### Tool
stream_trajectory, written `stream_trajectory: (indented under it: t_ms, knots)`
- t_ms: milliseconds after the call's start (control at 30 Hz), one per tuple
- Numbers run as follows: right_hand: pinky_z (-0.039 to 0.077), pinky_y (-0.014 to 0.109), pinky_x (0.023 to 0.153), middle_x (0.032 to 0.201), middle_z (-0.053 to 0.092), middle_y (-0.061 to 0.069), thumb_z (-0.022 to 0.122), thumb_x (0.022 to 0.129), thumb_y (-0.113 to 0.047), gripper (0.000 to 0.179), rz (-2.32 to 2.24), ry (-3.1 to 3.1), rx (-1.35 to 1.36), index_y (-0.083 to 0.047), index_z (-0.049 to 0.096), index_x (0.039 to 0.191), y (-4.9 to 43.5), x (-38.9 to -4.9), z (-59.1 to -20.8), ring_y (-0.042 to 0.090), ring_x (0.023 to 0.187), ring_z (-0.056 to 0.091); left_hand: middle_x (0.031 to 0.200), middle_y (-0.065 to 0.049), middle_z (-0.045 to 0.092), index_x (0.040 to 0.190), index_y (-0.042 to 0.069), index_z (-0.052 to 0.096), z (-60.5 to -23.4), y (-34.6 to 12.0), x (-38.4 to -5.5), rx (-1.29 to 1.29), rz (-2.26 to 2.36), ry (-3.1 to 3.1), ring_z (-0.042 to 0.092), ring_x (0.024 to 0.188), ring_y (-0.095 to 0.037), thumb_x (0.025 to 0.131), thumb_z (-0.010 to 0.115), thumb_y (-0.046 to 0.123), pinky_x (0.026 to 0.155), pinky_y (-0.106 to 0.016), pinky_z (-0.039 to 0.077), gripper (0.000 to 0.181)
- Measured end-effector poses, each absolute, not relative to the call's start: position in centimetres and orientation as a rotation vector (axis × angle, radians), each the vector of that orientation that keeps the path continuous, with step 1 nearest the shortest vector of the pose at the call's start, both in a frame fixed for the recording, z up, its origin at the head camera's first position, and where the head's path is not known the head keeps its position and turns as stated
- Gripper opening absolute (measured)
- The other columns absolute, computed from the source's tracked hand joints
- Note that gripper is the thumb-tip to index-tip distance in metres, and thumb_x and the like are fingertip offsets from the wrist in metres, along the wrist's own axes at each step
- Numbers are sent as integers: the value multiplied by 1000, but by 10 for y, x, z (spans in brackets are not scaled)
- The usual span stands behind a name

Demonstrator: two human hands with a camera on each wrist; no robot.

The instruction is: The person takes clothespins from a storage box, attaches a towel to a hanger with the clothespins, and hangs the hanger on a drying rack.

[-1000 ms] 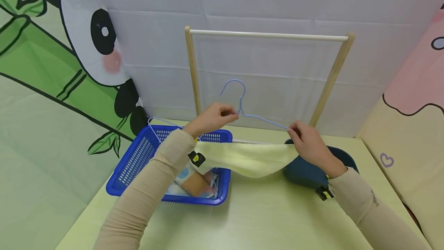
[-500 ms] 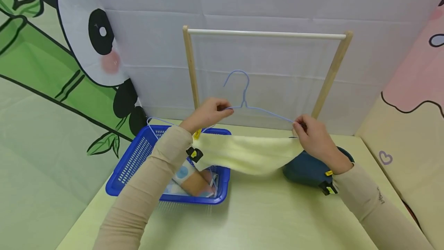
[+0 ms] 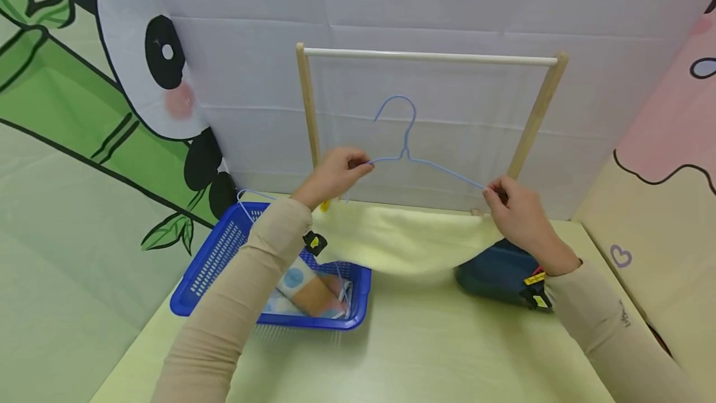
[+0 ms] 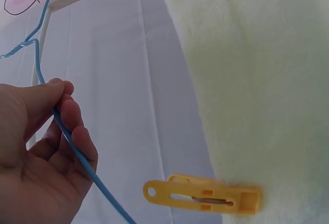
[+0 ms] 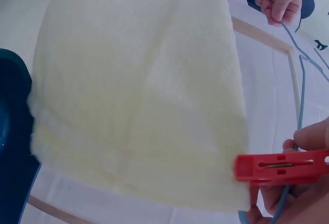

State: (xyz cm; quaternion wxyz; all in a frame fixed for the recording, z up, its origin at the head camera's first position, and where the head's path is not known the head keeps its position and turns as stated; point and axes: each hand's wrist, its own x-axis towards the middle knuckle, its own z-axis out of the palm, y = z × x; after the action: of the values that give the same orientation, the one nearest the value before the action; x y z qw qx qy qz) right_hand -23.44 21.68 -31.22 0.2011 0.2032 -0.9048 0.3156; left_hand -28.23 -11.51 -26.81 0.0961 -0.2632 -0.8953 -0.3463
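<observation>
A blue wire hanger point(image 3: 406, 142) is held upright, hook up, between both hands. My left hand point(image 3: 338, 173) pinches its left shoulder between thumb and fingers, and my right hand point(image 3: 520, 216) grips the right end. From the hanger's lower part a pale yellow cloth point(image 3: 403, 238) hangs spread out and sagging in the middle. In the left wrist view a yellow clothespin point(image 4: 205, 196) bites the cloth's edge below the left hand. A red clothespin point(image 5: 280, 166) clips the other corner in the right wrist view, close beside the right fingers.
Behind the hands stands a wooden rack with a white top bar point(image 3: 431, 56). A blue plastic basket point(image 3: 360, 319) at left holds patterned cloth point(image 3: 307, 291) and another hanger point(image 3: 246, 194). A dark blue tub point(image 3: 486, 278) sits at right, partly under the cloth. Printed fabric walls enclose the table.
Both hands have raised the hanger with the clipped cloth and shifted it slightly right. The hook now stands higher before the rack, and the right hand has moved outward.
</observation>
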Motion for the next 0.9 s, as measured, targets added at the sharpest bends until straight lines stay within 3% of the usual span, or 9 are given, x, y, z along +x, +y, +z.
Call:
stream_trajectory:
  t_ms: [333, 567, 900]
  knots:
    - [34, 29, 49, 71, 51, 8, 46, 101, -19, 23, 847, -2505, 519, 1, 56, 99, 227, -238, -301, 20, 55, 42, 91, -9, 66, 95, 3, 71, -260, -110, -296, -850, -823, -2592, 60, 81, -20, 93, 60, 12, 75, -33, 48, 13]
    - [35, 29, 51, 74, 52, 9, 46, 100, -17, 21, 849, -2493, 475, 2, 56, 99, 233, -237, -296, 20, 57, 43, 91, -10, 68, 97, 2, 72, -253, -101, -305, -864, -630, -2517, 61, 82, -21, 92, 62, 8, 74, -32, 48, 13]
    - [39, 28, 45, 72, 55, 11, 38, 102, -16, 29, 936, -2543, 421, 1, 60, 109, 239, -238, -286, 15, 51, 51, 102, -10, 69, 108, 5, 69, -243, -82, -314, -747, -533, -2527, 64, 94, -23, 97, 53, 8, 86, -32, 47, 20]
